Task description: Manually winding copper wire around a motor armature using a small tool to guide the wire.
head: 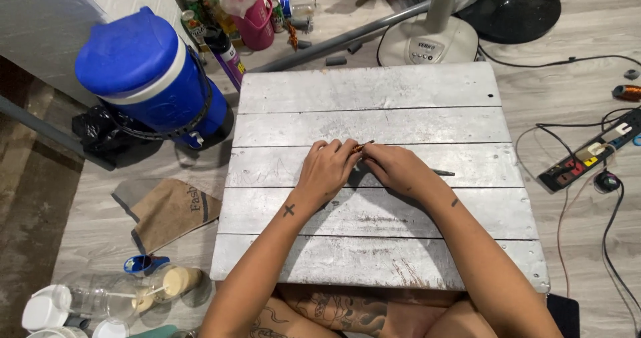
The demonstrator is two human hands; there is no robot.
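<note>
Two hands [327,168] [395,166], one slatted table [374,91], one blue cooler [143,78], one fan base [427,44], one power strip [587,154], one paper bag [170,211]

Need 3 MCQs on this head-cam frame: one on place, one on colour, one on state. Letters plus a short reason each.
1. Where is the big cooler jug?
A. on the floor at the left of the low table
B. on the tabletop
C. beside the power strip

2. What colour is the wooden tabletop?
A. red
B. silver-grey
C. green

3. How do the hands stand?
A. both lifted clear of the table
B. one on the fan base
C. left hand and right hand meet at mid-table on a thin stick-like item

Answers:
1 A, it stands on the floor off the table's left edge, far from the power strip.
2 B, the planks show worn silver-grey paint.
3 C, both sets of fingertips close on the small piece; the fan base is untouched.
</note>
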